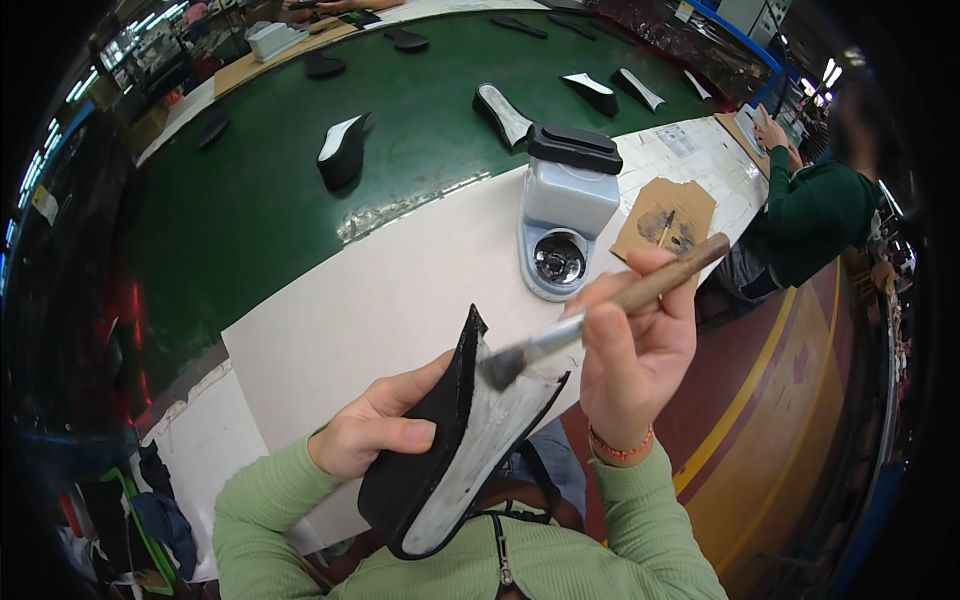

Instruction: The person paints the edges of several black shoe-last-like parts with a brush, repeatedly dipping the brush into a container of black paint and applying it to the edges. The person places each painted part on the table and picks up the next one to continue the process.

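My left hand (385,415) grips a black wedge shoe sole (415,475) by its side, thumb on the near face. The sole is tilted, with its white inner surface turned up toward me and its pointed end away. In my right hand (640,350) is a brush (655,283) with a wooden handle, held between thumb and fingers. Its dark bristles touch, or hover just over, the white surface near the pointed end; slight blur hides which. Beyond the brush stands a pale blue-grey dispenser pot (572,195) with a black lid and a round dark cup at its front.
Several black wedge soles, among them one (343,152) with a white top, lie on the green conveyor belt (250,200). White board (300,290) covers the table before me. Stained cardboard (690,205) holds a small brush. At right, a person in a green sleeve (825,215) works.
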A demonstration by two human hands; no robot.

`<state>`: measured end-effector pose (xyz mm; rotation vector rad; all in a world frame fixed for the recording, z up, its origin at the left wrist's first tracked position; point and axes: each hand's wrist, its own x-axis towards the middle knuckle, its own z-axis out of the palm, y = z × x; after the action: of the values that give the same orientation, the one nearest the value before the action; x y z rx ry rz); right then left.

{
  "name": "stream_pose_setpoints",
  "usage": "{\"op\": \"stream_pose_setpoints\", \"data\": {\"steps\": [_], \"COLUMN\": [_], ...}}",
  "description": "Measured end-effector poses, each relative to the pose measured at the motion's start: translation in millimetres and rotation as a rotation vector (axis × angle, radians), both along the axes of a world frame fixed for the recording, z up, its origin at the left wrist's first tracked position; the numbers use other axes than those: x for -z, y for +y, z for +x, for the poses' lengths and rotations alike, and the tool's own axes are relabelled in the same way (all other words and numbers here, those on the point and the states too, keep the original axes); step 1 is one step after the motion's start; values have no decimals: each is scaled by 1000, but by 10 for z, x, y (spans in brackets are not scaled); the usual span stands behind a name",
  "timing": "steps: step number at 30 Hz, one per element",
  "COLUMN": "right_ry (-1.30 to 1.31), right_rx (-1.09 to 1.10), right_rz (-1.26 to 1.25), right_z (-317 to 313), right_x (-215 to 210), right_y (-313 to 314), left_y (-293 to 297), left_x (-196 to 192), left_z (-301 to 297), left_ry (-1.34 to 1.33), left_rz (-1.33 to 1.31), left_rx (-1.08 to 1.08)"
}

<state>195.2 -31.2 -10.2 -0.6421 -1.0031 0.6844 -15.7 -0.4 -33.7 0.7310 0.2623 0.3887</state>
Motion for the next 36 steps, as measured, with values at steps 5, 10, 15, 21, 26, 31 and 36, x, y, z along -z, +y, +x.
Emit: {"op": "stream_pose_setpoints", "data": {"steps": [5,10,15,21,26,31,36], "right_ry": [73,-72,-205,-500,-631,-339,146], "right_rx": [81,85,408,406,490,336,-123], "right_rz": [21,-107,-161,-311,-293,-408,-676], "right_z": [66,112,612,866,878,850,585], "right_x": [43,173,423,710,771,760,563], "right_y": [54,-15,328,494,569,585,379], "left_y": [16,44,195,279,303,260,197], "left_x": [20,88,217,391,420,394,292], "left_z": [20,102,202,251,221,287,305], "left_ry": [-35,-24,131,88,94,165,173], "left_rz": [-63,-86,-75,-473,-326,-86,27], "left_rx": [-19,-72,-200,-320,-338,-472,-487]}}
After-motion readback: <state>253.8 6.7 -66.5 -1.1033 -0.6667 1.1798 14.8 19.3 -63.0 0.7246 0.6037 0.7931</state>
